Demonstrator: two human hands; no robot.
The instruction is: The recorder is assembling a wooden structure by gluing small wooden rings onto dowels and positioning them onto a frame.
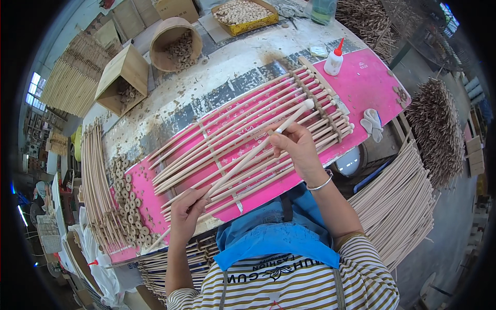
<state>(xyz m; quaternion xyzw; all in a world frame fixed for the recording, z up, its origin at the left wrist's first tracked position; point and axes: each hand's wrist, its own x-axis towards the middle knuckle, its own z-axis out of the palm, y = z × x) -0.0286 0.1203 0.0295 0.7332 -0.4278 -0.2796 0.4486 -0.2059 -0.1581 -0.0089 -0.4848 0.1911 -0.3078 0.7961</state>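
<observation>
A pale wooden rod (pixel 241 164) with a round, whitish ball (pixel 309 104) at its upper end lies slantwise between my hands. My left hand (pixel 187 211) is closed around the rod's lower end. Higher up, below the ball, my right hand (pixel 301 151) pinches the same rod between thumb and fingers. Beneath it, many similar rods (pixel 178 174) lie side by side on a pink board (pixel 356 93). Brown rings sit on them near their ball-tipped right ends, beside a wooden strip (pixel 323 80).
A white bottle with a red tip (pixel 334 61) stands beyond the rods, a white glove (pixel 371 125) at the board's right edge. Loose wooden rings (pixel 130 199) and bundled rods (pixel 95 181) lie left. Behind are a wooden box (pixel 122 77), a round tub (pixel 170 36) and a yellow tray (pixel 258 26) of balls.
</observation>
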